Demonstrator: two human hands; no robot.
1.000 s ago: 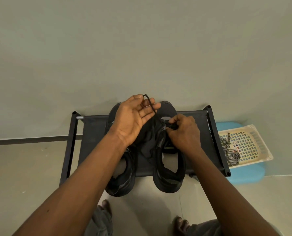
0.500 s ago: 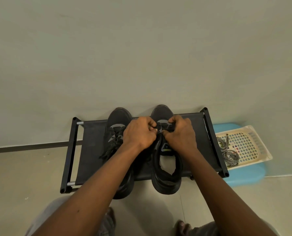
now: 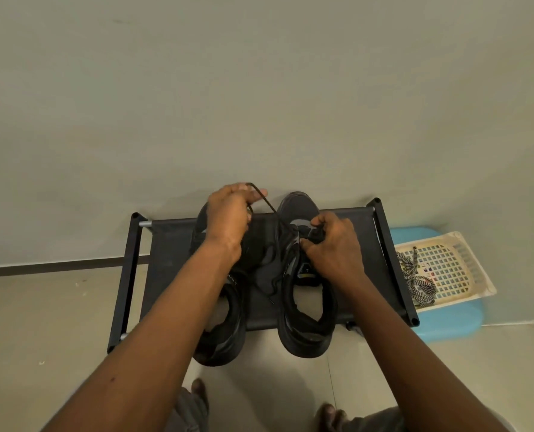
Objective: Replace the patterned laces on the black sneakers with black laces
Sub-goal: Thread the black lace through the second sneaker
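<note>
Two black sneakers stand side by side on a low black rack [image 3: 166,254], toes toward the wall. My left hand [image 3: 228,216] is raised over the left sneaker [image 3: 222,341] and grips a black lace [image 3: 270,207], which runs taut down to the right sneaker [image 3: 306,332]. My right hand [image 3: 331,244] pinches the eyelet area of the right sneaker near its tongue. Loose black lace lies between the shoes. The patterned black-and-white laces [image 3: 417,283] lie in a cream basket [image 3: 465,269] at the right.
The basket sits on a light blue stool [image 3: 446,322] right of the rack. A plain wall rises just behind the rack. Tiled floor spreads to the left and in front, and my feet [image 3: 328,416] show at the bottom edge.
Half a second ago both hands were together at the right sneaker's eyelets. My left hand has since pulled up and to the left, drawing the black lace taut.
</note>
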